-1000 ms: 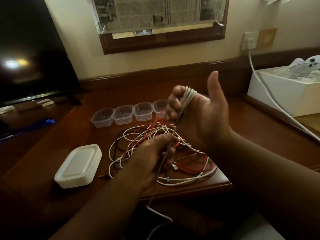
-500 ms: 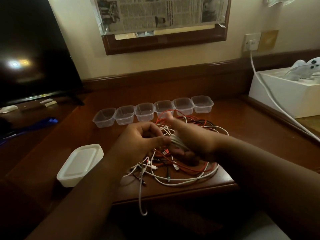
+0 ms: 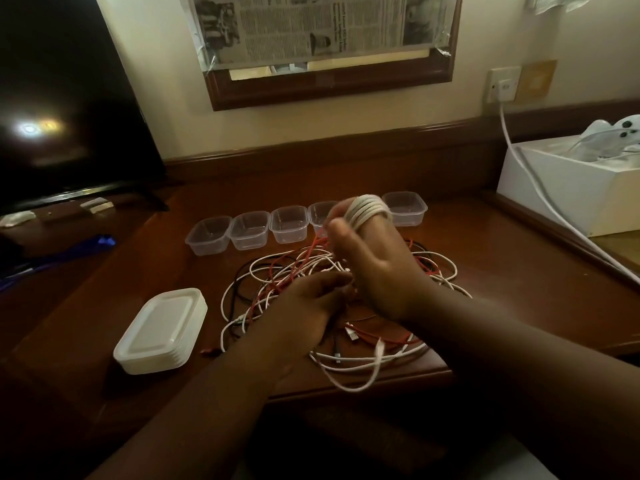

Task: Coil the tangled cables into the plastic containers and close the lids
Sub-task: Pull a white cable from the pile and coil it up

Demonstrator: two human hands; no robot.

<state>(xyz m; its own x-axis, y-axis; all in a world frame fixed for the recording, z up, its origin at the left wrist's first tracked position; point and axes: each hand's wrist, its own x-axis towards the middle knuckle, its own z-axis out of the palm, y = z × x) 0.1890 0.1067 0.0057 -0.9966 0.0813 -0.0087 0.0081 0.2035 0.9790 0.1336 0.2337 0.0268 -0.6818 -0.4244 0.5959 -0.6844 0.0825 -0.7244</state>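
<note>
A tangle of white, red and black cables lies on the wooden desk. My right hand is raised above the pile, with several turns of a white cable wound round its fingers. My left hand sits just below it, fingers curled and pinching the loose run of the same cable. Behind the pile stands a row of clear plastic containers, all open; my right hand hides part of the row. A stack of white lids rests at the front left.
A dark TV screen fills the left. A white box with a white controller stands at the right, and a white power cord runs from the wall socket across it. The desk's front edge lies just under the cable pile.
My right hand dropped low over the pile half a second ago and has risen again with more turns of white cable on its fingers. My left hand stayed low, feeding the cable.
</note>
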